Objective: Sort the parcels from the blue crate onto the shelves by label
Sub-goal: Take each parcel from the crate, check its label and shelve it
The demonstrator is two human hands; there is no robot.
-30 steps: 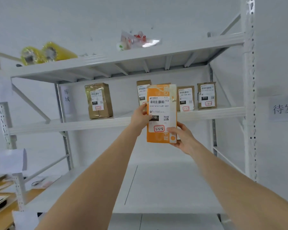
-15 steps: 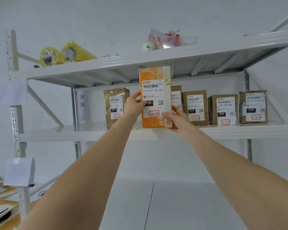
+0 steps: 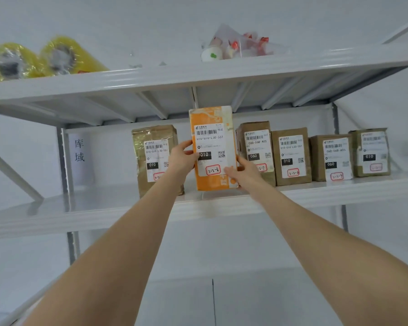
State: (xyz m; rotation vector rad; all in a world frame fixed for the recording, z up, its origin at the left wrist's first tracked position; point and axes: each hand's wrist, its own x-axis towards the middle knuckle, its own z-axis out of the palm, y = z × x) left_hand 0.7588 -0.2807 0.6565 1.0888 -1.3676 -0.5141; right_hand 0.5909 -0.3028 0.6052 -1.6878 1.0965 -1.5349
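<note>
An orange parcel (image 3: 211,118) with a white label marked 010 stands upright on the middle shelf (image 3: 316,191), its bottom edge near the shelf's front lip. My left hand (image 3: 181,156) grips its left edge and my right hand (image 3: 242,171) grips its lower right edge. It sits in a gap between a brown parcel (image 3: 154,156) marked 010 on its left and a brown parcel (image 3: 254,147) marked 060 on its right. The blue crate is out of view.
Three more brown labelled parcels (image 3: 291,156) line the shelf to the right. The top shelf (image 3: 151,76) carries yellow tape rolls (image 3: 47,58) and a clear bag of small items (image 3: 236,45). A sign with characters (image 3: 79,150) hangs at the shelf's back left. A lower shelf (image 3: 198,302) lies below.
Both hands raised the orange parcel from below the middle shelf up to it and set it into the gap between two brown parcels. My view moved closer and tilted up.
</note>
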